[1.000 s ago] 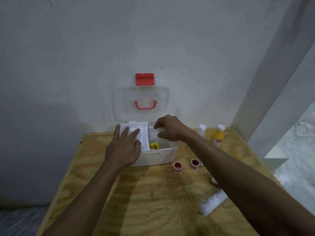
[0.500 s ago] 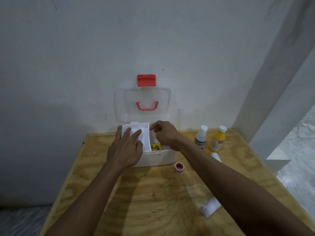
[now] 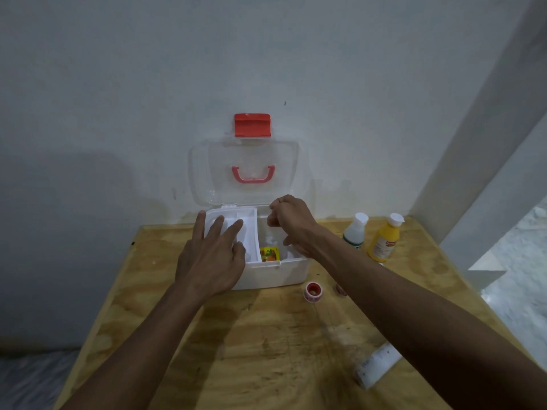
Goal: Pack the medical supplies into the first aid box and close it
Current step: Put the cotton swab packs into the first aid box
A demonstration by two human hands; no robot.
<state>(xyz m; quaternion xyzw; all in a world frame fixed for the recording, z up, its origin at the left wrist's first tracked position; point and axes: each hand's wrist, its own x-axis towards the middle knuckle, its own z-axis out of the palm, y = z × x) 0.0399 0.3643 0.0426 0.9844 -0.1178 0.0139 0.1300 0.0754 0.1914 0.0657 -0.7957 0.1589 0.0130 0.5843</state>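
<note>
The white first aid box [image 3: 275, 275] stands at the table's back with its clear lid [image 3: 245, 173] open against the wall, red latch [image 3: 252, 125] on top. My left hand [image 3: 210, 258] lies flat, fingers spread, on the white inner tray [image 3: 250, 232] over the box's left half. My right hand [image 3: 291, 221] hovers over the right compartment with fingers curled; I cannot see whether they hold anything. A small yellow-orange packet [image 3: 269, 254] lies inside. A red-and-white tape roll [image 3: 313, 291] sits in front of the box, and a second roll [image 3: 340, 290] is mostly hidden by my forearm.
A white bottle [image 3: 355, 230] and a yellow bottle [image 3: 384, 241] stand to the right of the box. A long white packet [image 3: 379, 365] lies near the front right edge of the plywood table [image 3: 266, 350]. A wall rises directly behind the box, and a white post stands at the right.
My right hand has shifted left from the box's right rear rim to over the right compartment. My left hand has stayed on the tray.
</note>
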